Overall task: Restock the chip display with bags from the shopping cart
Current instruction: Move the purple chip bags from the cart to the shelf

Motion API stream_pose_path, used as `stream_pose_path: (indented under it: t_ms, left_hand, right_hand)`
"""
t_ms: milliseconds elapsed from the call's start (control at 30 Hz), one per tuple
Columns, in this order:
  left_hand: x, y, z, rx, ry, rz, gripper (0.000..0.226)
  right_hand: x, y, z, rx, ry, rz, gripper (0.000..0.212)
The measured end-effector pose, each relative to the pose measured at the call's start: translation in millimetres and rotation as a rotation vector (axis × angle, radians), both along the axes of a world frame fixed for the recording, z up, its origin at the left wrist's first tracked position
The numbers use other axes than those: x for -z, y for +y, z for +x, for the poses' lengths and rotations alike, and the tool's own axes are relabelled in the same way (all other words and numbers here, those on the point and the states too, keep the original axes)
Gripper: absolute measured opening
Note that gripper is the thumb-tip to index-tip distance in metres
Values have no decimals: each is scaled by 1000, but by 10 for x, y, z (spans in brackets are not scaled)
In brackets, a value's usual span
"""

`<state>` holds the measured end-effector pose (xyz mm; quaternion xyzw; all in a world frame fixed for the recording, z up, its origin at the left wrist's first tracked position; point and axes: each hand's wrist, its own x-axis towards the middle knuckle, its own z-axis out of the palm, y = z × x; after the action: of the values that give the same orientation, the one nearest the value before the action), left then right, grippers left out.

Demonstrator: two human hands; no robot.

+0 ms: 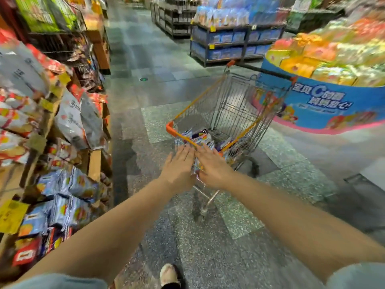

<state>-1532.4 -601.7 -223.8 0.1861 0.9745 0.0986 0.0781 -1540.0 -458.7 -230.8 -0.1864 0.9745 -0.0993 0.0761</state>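
Chip bags (201, 138) are seen piled in the near end of the wire shopping cart (233, 113), which stands on the speckled floor (208, 236) at about one o'clock from the frame's centre. Both bare arms are stretched toward the cart's orange-edged near rim. The left hand (179, 165) is held flat with fingers straight, its fingertips at the rim; nothing is gripped by it. The right hand (212, 165) is spread just beside it at three o'clock, fingers extended over the bags; whether a bag is touched cannot be told through the blur. The chip display (62, 184), stacked with blue, red and silver bags, is found at nine o'clock. A round blue promotional stand (333, 105) is seen at two o'clock beyond the cart, and blue shelving (229, 44) at twelve o'clock. A shoe (168, 274) is visible at six o'clock.
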Motion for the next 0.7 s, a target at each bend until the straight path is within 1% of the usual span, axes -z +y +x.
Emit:
stream_pose_path:
  t_ms: [100,167,333,567,700]
  left_hand:
    - [98,103,-262,50,24,-12,80]
    - [172,161,-529,58,21,13,80]
    - [309,289,-1313,65,33,11,82]
    - [492,364,-2391,-60,-2,34,81]
    - [662,451,-2779,-129,-22,11,82]
  right_hand:
    - [119,146,-164,55,-36,-10,73]
    - [185,229,-343,82,-40,-8,74]
    - [273,434,-996,156,-79,-10,72]
    - [265,741,-1900,266,-98,8,75]
    - [291,918,-2260,284,-99,0,72]
